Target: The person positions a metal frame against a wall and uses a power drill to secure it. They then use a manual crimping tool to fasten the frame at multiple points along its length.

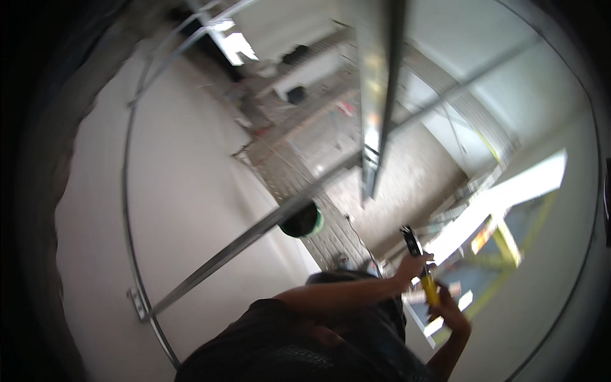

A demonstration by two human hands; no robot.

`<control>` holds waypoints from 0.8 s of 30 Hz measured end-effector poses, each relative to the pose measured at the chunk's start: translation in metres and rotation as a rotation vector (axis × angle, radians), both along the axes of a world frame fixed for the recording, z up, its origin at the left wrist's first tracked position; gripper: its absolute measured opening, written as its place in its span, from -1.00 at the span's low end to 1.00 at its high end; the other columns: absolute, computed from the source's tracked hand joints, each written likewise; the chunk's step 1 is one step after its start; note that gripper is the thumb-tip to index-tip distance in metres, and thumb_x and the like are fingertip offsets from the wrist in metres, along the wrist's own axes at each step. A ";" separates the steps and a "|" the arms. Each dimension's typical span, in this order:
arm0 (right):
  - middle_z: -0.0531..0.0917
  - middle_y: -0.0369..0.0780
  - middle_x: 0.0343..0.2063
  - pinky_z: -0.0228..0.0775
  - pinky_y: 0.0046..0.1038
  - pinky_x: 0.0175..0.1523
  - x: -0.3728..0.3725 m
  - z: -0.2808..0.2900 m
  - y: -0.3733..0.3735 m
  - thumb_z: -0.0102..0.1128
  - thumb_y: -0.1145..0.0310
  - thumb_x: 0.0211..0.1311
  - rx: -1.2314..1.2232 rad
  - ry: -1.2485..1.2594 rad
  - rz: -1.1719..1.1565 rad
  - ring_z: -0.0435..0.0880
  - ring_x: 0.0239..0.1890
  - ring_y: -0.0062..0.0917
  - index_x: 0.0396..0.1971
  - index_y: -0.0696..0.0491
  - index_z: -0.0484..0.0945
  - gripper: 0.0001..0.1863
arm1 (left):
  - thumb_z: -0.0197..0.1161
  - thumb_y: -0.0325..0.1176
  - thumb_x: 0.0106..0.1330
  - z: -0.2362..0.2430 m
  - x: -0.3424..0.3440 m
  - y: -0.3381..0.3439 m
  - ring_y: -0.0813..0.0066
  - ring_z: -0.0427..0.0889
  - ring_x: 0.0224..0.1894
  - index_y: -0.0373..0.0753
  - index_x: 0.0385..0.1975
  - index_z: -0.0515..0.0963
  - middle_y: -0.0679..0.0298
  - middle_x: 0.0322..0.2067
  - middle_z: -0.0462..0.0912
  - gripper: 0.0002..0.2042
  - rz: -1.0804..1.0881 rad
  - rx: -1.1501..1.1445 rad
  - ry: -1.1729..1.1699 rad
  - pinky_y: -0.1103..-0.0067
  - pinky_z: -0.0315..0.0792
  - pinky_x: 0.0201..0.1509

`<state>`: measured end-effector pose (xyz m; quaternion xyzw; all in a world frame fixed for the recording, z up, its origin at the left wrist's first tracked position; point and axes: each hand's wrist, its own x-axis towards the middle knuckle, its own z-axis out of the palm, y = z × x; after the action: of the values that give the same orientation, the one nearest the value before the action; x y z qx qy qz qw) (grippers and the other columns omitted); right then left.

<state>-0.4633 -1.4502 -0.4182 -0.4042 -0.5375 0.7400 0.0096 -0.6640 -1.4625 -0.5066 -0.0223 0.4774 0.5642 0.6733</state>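
Note:
Both my hands are on a hand tool [428, 288] with a yellow handle and a dark, partly shiny head; motion blur keeps its exact kind unclear. My left hand [412, 268] closes around its middle, just below the head. Lower down, my right hand [449, 310] grips near the end of the yellow handle. The tool's head points up and to the left. Ahead of my hands, a long metal profile [238, 245] crosses the view diagonally. A second metal channel [374, 114] runs down from the top edge and overlaps it.
Below me, a dark bucket with a green rim [316, 221] stands on a ribbed walkway [340, 239]. A pale wall [197, 184] fills the left, with a curving metal track [129, 191] along it. A yellow frame [507, 242] stands at right. Building debris [296, 95] lies farther off.

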 end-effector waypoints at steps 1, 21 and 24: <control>0.54 -0.17 -0.06 0.58 -0.43 -0.22 -0.018 -0.008 -0.008 0.22 0.24 0.33 -0.081 0.085 -0.164 0.63 -0.13 -0.49 0.37 0.04 0.18 -0.32 | 0.36 -0.24 0.30 0.015 -0.016 0.018 0.48 0.67 -0.39 -0.25 -0.24 0.51 0.29 -0.41 0.61 -0.76 -0.044 0.023 0.038 0.48 0.61 -0.25; 0.72 0.08 -0.21 0.53 -0.22 0.05 -0.066 -0.284 -0.119 0.11 0.30 0.34 0.198 -0.266 -0.069 0.71 -0.08 -0.12 -0.19 0.18 0.66 -0.73 | 0.31 -0.36 0.37 0.175 -0.093 0.044 0.56 0.63 -0.36 -0.28 -0.10 0.47 0.27 -0.44 0.63 -0.78 -0.244 0.882 0.515 0.47 0.59 -0.18; 0.72 0.08 -0.22 0.53 -0.22 0.05 -0.078 -0.281 -0.119 0.11 0.29 0.34 0.253 -0.296 -0.015 0.71 -0.08 -0.12 -0.19 0.18 0.66 -0.73 | 0.29 -0.41 0.36 0.137 -0.095 0.089 0.48 0.60 -0.09 -0.29 0.08 0.41 0.21 -0.20 0.64 -0.66 -0.083 0.907 0.576 0.39 0.50 0.10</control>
<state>-0.5411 -1.5690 -0.6994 -0.5080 -0.6187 0.5991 -0.0132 -0.7592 -1.3737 -0.3695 0.4452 0.3517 0.6698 0.4791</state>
